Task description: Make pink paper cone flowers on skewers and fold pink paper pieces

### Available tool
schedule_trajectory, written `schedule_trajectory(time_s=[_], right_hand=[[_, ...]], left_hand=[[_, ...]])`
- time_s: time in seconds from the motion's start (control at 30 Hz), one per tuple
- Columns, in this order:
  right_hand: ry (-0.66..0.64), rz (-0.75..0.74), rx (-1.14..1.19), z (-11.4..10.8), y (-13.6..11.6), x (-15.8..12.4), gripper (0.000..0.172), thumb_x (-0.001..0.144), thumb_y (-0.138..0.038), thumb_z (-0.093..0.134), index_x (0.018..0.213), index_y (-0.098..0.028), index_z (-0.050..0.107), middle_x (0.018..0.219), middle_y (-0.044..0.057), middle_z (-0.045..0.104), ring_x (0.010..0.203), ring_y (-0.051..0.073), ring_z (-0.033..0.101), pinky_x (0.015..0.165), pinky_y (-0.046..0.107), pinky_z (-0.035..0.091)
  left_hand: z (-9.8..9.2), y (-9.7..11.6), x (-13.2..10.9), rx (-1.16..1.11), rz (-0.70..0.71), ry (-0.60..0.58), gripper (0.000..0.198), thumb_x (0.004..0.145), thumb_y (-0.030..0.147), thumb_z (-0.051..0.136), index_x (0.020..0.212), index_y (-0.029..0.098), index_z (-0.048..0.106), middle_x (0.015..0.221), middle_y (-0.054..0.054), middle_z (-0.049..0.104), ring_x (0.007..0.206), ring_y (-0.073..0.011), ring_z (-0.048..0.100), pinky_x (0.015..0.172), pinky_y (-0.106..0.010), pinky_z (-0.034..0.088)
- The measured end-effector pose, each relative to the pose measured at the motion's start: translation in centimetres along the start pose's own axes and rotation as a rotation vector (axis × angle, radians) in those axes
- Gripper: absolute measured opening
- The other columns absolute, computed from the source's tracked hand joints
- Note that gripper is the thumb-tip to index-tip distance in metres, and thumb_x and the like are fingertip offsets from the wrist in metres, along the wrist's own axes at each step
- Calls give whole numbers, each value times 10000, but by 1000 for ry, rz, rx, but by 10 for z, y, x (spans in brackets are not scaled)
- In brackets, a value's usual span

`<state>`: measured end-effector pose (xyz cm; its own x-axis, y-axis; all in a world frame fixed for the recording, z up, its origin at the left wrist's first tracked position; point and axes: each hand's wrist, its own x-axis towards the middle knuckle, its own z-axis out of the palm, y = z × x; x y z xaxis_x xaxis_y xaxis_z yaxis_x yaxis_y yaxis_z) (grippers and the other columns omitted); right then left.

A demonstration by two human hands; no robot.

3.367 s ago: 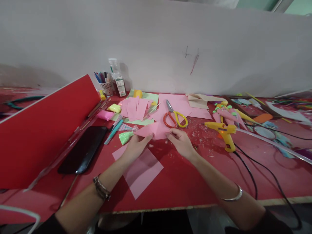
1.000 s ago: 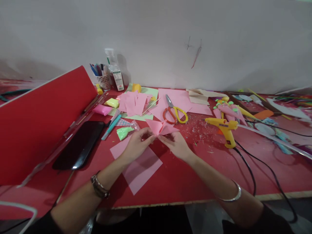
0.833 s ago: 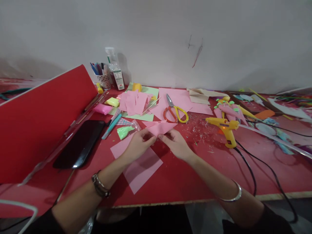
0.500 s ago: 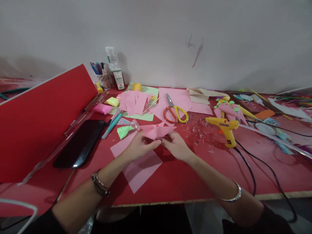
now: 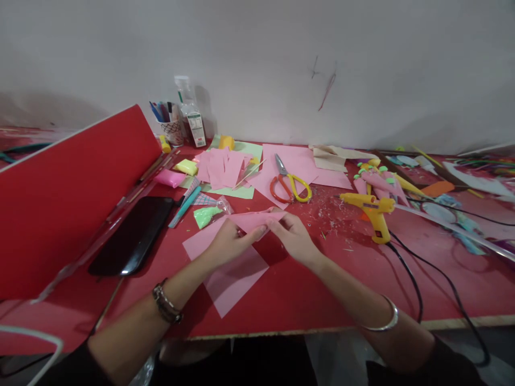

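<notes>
A folded piece of pink paper (image 5: 256, 219) is held up between my two hands, above the table. My left hand (image 5: 231, 241) grips its left side, thumb in front and fingers behind. On the right end my right hand (image 5: 295, 240) pinches it between thumb and fingers. The fingertips behind the paper are hidden. Beneath my left hand a flat pink sheet (image 5: 235, 284) lies on the red table. Just beyond the paper rest scissors (image 5: 287, 182) with one red and one yellow handle, on more pink sheets (image 5: 293, 158).
Right of my hands lies a yellow glue gun (image 5: 372, 212) with a black cord. A black phone (image 5: 132, 236), a teal cutter (image 5: 185, 206) and a green clay packet (image 5: 206, 216) are on the left. Pink strips (image 5: 225, 166), a pen cup (image 5: 172, 131) and a bottle (image 5: 193, 120) stand farther back.
The folded paper has gone from standing open with raised points to a flatter, narrower shape. My right thumb and fingers have moved up slightly onto its right end.
</notes>
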<state>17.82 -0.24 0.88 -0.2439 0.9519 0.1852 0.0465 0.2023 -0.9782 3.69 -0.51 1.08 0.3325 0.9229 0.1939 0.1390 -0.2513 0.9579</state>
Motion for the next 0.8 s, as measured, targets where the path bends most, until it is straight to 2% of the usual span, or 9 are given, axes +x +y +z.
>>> schedule_trajectory(time_s=[0.1,0.2,0.33,0.43,0.5,0.57,0.7,0.8], right_hand=[[55,-33,-29,0,-1,1,186,695,-363,551,683,-183,593,751,12,618,741,132,568,692,257,445],[101,-16,-11,0,-1,1,170,665,-351,578,660,-187,533,671,-12,576,661,115,539,643,250,438],[136,47,31,0,1,1,187,633,-306,606,687,-201,461,623,-46,514,596,92,506,593,229,423],[150,35,94,1,1,1,241,639,-267,600,814,-220,442,633,-57,526,589,87,515,579,221,419],[151,18,114,1,0,1,280,649,-262,595,878,-230,436,620,-63,529,563,83,515,565,220,417],[148,33,105,0,-2,1,250,667,-290,580,879,-223,466,587,-66,523,518,76,508,549,222,416],[94,141,129,-3,-2,3,228,694,-397,537,797,-193,541,459,-75,490,418,64,478,480,213,400],[75,183,188,-4,1,4,246,661,-425,569,667,-182,538,435,-72,496,396,53,470,445,195,388]], left_hand=[[0,-2,0,49,0,22,180,718,301,502,692,167,620,625,-2,591,589,-118,501,532,-210,408],[0,-3,0,103,-24,27,209,721,307,490,623,162,604,504,26,499,471,-88,390,425,-198,313],[-1,-2,0,108,-36,3,214,731,309,467,682,156,608,470,49,394,438,-72,309,403,-192,251],[0,-2,-1,114,-31,17,231,736,293,455,595,152,572,446,56,342,415,-65,281,387,-190,225],[-1,-3,-1,139,-29,32,249,742,290,446,564,155,557,435,54,345,411,-69,293,380,-193,227],[-1,-4,-1,167,-17,19,248,751,293,440,582,159,563,439,50,367,416,-75,313,385,-195,247],[-2,-6,0,172,25,-31,227,753,280,443,595,163,557,473,38,429,435,-77,347,402,-193,283],[-1,-4,2,148,38,-58,192,745,241,440,615,155,552,521,28,467,471,-76,381,432,-185,314]])
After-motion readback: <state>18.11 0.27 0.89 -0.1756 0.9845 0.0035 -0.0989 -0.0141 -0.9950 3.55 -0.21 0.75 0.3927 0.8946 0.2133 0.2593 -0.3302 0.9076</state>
